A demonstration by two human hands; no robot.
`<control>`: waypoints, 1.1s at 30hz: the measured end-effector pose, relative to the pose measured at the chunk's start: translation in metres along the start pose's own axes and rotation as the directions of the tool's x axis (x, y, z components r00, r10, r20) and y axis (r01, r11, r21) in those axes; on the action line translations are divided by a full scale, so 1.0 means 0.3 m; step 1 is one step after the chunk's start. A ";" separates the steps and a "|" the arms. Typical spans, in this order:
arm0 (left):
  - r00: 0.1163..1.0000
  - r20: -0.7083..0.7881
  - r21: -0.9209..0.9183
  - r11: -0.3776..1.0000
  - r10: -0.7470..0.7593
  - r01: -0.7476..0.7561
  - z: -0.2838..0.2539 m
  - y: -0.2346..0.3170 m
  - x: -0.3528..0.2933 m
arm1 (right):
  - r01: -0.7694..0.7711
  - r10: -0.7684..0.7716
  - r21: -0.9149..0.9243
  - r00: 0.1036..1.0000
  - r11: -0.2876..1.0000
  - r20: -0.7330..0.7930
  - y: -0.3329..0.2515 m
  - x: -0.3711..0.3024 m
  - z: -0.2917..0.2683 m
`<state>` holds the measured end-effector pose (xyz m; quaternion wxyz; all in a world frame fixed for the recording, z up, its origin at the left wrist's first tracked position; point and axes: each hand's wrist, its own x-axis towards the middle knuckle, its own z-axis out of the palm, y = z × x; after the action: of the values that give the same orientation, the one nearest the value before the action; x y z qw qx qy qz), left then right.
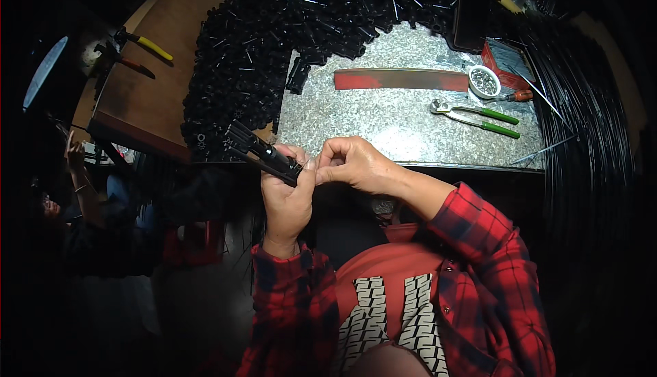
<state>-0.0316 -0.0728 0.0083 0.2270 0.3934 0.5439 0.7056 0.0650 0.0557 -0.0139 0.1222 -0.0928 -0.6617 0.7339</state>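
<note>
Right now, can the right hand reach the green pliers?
Probably yes. The right hand is by the black piece in the left hand, and only bare tabletop seems to lie between it and the green pliers. I can't tell whether it's pinching something.

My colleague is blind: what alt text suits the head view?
A person's left hand holds a black ribbed piece, the right hand pinched beside its near end. Green-handled pincers lie on a speckled tabletop bordered by a heap of black parts.

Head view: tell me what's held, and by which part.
Left hand: a black pronged part, by its near end. Right hand pinches beside that end; whether it holds anything cannot be told.
</note>
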 end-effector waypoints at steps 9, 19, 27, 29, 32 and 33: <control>0.998 0.065 0.014 1.000 0.025 -0.026 -0.013 0.008 -0.009 | -0.016 0.019 -0.073 0.999 0.997 0.037 -0.028 -0.010 0.004; 0.998 0.055 0.034 0.999 0.027 -0.029 0.036 -0.007 -0.030 | 0.024 -0.030 -0.080 0.997 0.997 -0.074 -0.023 -0.082 -0.011; 0.996 -0.018 -0.104 0.991 0.085 -0.087 -0.002 -0.066 0.030 | 0.072 -0.345 -0.710 0.905 0.700 -0.249 -0.151 -0.290 -0.242; 1.000 -0.017 -0.405 0.914 0.014 -0.020 0.015 -0.070 0.014 | -0.051 -0.386 -0.877 0.884 0.478 -0.262 -0.178 -0.351 -0.336; 1.000 0.014 -0.383 0.924 -0.002 0.007 0.003 -0.071 0.002 | -0.311 -0.379 -0.946 0.868 0.092 -0.322 -0.215 -0.438 -0.436; 0.997 0.065 -0.364 0.931 0.036 -0.010 0.008 -0.075 0.005 | -0.327 -0.387 -0.943 0.862 0.071 -0.328 -0.207 -0.462 -0.464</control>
<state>-0.0329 -0.0633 -0.0121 0.3067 0.3757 0.3910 0.7822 0.2420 0.1517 0.0293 0.2098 -0.3242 -0.9221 0.0235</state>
